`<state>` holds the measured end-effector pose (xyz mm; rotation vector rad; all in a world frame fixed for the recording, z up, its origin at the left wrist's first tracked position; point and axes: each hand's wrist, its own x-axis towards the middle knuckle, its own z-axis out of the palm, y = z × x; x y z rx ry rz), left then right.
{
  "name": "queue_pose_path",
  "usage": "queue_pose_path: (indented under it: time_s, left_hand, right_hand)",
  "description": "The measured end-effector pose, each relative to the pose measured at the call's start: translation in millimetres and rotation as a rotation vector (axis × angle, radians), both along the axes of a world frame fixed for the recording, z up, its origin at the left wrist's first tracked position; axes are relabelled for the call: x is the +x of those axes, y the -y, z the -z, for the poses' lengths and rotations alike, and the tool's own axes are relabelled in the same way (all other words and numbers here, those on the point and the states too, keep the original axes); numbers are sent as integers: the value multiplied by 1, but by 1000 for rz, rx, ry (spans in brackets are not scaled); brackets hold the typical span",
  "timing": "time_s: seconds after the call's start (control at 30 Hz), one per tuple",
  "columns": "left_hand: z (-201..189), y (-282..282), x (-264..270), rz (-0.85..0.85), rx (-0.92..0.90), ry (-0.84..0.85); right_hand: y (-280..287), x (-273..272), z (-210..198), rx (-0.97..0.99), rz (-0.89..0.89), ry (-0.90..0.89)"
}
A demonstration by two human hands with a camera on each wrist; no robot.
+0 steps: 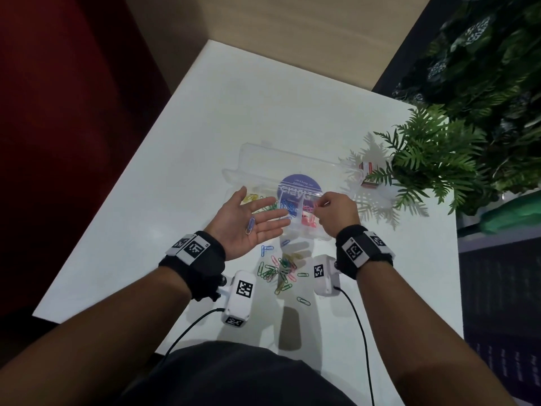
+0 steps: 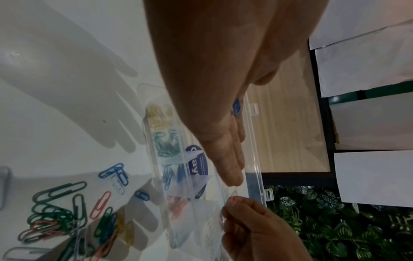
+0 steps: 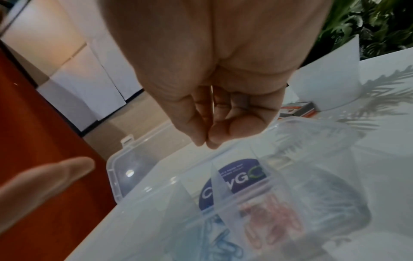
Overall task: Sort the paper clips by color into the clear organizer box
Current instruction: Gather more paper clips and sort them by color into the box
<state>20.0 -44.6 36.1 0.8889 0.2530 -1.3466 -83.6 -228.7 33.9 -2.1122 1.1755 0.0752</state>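
The clear organizer box [image 1: 323,235] lies with its lid back on the white table [image 1: 205,118]. Its compartments hold yellow [image 2: 158,114], green [image 2: 167,143], blue [image 2: 174,174] and red clips [image 3: 272,226]. My left hand [image 1: 257,213] hovers palm up and flat over the box's left end, a blue paper clip [image 1: 250,225] lying loose on the palm. My right hand [image 1: 319,205] pinches a red paper clip [image 2: 233,198] between thumb and fingertips just above the red compartment. In the right wrist view the pinched fingertips [image 3: 198,139] hide the clip.
A loose pile of mixed-colour clips [image 1: 281,271] lies on the table between my wrists, with stray ones around it. A fern [image 1: 433,159] overhangs the table's right side beside a small red-and-white box [image 1: 368,174]. The table's left edge drops off near my left wrist.
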Motion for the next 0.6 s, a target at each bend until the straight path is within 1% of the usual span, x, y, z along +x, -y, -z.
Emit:
queue_pose_path:
  time_s: [0.2, 0.27, 0.3, 0.37, 0.43, 0.47, 0.53, 0.6]
  left_hand:
    - [-1, 3, 5, -17, 31, 10]
    - [-1, 4, 5, -15, 33, 15]
    - [-1, 5, 4, -15, 38, 20]
    - [-1, 7, 2, -11, 52, 21]
    - [0, 9, -1, 18, 36, 20]
    - [-1, 11, -3, 29, 27, 18]
    - [0, 14, -6, 50, 25, -5]
    - [2, 16, -7, 49, 26, -4]
  right_hand:
    - [4, 5, 12, -17, 18, -120]
    - [-1, 5, 3, -69, -10, -99]
    - [-7, 6, -5, -92, -41, -49]
    - [-25, 9, -26, -69, -157, 111]
    - [-51, 12, -47, 72, -334, 213]
    - [-62, 13, -51, 108, -439, 211]
    - [-74, 17, -47, 12, -615, 149]
    - [-74, 17, -41, -54, -659, 112]
